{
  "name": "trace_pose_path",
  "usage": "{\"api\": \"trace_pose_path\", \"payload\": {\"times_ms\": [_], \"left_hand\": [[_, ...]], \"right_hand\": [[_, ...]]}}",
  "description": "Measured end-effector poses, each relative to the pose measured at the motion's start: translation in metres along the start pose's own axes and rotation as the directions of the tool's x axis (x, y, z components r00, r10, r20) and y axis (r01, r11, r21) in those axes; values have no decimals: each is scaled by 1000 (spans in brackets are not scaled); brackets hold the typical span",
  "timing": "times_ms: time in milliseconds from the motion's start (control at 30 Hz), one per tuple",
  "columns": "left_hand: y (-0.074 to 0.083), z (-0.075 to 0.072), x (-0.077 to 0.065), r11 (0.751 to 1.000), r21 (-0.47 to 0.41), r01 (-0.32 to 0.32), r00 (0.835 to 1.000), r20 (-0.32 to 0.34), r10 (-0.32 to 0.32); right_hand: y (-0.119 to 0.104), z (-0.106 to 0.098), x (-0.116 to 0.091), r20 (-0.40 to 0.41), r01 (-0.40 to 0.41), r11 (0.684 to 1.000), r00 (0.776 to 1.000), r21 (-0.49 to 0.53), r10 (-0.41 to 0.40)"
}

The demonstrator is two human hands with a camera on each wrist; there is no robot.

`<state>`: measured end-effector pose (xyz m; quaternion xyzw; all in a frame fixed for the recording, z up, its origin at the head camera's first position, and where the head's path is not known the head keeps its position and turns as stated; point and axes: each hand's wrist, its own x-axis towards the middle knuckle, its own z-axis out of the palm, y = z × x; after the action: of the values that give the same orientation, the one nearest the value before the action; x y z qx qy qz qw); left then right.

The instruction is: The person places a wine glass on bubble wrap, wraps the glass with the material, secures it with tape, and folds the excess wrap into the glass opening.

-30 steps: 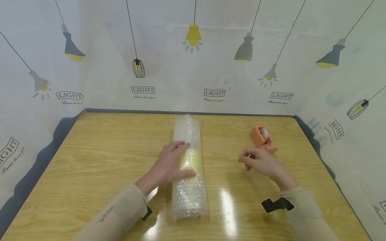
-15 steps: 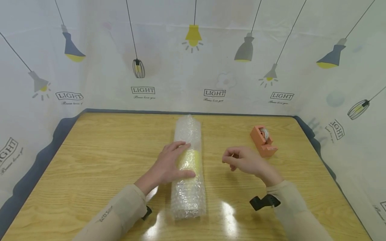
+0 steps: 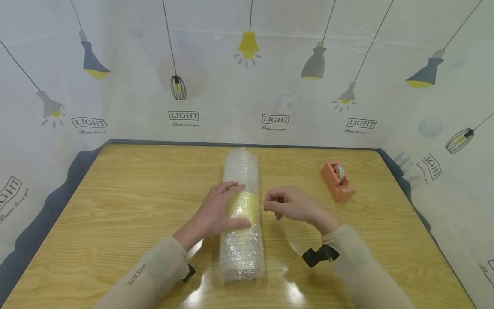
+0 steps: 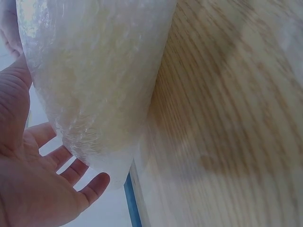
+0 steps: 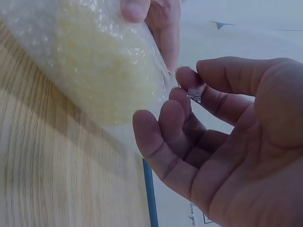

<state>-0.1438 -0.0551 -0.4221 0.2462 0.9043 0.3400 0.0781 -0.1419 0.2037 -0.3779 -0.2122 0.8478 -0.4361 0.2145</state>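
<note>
A long bundle of clear bubble wrap (image 3: 241, 253) lies lengthwise on the table, with something yellow showing through its middle. My left hand (image 3: 213, 210) rests across its top with fingers and thumb spread, pressing lightly on it. Just right of the bundle, my right hand (image 3: 295, 205) is held above the table. In the right wrist view its thumb and index finger pinch a short piece of clear tape (image 5: 195, 94). What the yellow thing inside the wrap is cannot be made out.
An orange tape dispenser (image 3: 336, 182) with a roll in it stands toward the right rear of the wooden table (image 3: 135, 184). A pale printed curtain (image 3: 216, 77) surrounds the table's back and sides.
My right hand has moved left from beside the tape dispenser to the bundle's right side, still pinching the tape. The left hand has stayed on the bundle.
</note>
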Motion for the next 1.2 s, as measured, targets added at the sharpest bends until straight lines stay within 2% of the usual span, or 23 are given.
{"api": "trace_pose_path", "payload": {"times_ms": [533, 833, 1200], "left_hand": [[-1, 0, 0, 1000, 14, -23, 1000, -5, 23], [-1, 1, 0, 1000, 22, -14, 1000, -2, 14], [1, 1, 0, 999, 32, -35, 999, -7, 35]], "right_hand": [[-10, 14, 24, 60, 4, 999, 998, 50, -7], [-9, 19, 30, 22, -61, 998, 998, 13, 61], [-10, 27, 36, -63, -159, 980, 986, -118, 152]]}}
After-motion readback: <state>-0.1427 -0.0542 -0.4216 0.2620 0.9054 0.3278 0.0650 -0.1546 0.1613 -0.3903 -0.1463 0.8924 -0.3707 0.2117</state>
